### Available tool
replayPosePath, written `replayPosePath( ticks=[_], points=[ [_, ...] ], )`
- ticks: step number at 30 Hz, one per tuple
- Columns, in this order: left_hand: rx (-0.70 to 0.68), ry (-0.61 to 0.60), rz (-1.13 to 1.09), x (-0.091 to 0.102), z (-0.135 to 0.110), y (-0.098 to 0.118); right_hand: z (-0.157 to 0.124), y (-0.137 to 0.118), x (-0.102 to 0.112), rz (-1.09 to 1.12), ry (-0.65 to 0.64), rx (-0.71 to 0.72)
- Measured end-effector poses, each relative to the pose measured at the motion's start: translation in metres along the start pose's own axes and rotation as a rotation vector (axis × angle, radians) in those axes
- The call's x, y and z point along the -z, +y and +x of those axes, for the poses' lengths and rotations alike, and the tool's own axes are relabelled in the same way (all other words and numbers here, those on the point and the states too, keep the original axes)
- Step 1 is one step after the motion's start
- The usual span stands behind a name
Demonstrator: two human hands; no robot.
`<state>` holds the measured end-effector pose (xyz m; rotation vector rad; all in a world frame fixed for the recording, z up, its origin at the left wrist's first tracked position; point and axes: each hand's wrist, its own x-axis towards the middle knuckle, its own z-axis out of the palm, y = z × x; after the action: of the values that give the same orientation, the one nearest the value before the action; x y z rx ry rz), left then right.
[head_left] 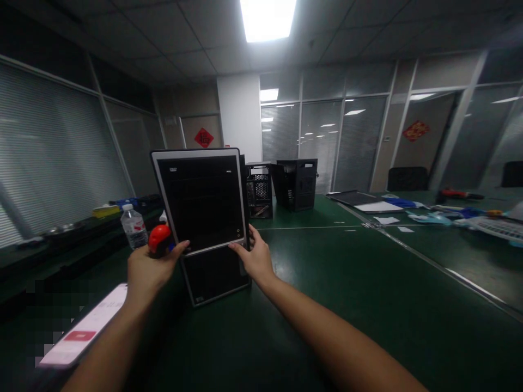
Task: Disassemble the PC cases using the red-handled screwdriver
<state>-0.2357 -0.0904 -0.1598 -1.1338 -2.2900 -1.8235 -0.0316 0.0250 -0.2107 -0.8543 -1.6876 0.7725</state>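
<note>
A black computer case (202,204) with a silver-trimmed front stands upright in front of me on the green table, tilted slightly. My left hand (153,267) grips its left edge, thumb on the front trim and the other fingers hidden behind. At that hand a rounded red end of a tool handle (159,238), dark and blue lower down, sticks up; its rest is hidden, so the kind of tool cannot be told. My right hand (258,256) is closed round the right edge at about the same height, thumb pressed on the front trim and fingers along the side.
Behind the case stand an opened black computer chassis (259,190) and another black case part (297,185). A water bottle (134,227) and a lit phone (87,329) are at the left. Papers, blue cloths, a pale keyboard (496,226) and a red-black tool (461,194) lie at right.
</note>
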Motion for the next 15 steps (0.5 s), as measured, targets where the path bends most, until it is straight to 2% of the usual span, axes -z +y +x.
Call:
replayPosePath(
  ticks=[9,15],
  points=[
    [0.034,0.111,0.019,-0.018,0.04,-0.018,0.033,0.005,-0.037,-0.004,-0.014,-0.017],
    [0.047,0.153,0.102,-0.036,0.067,-0.017,0.061,0.011,-0.055,-0.02,-0.021,-0.04]
  ],
)
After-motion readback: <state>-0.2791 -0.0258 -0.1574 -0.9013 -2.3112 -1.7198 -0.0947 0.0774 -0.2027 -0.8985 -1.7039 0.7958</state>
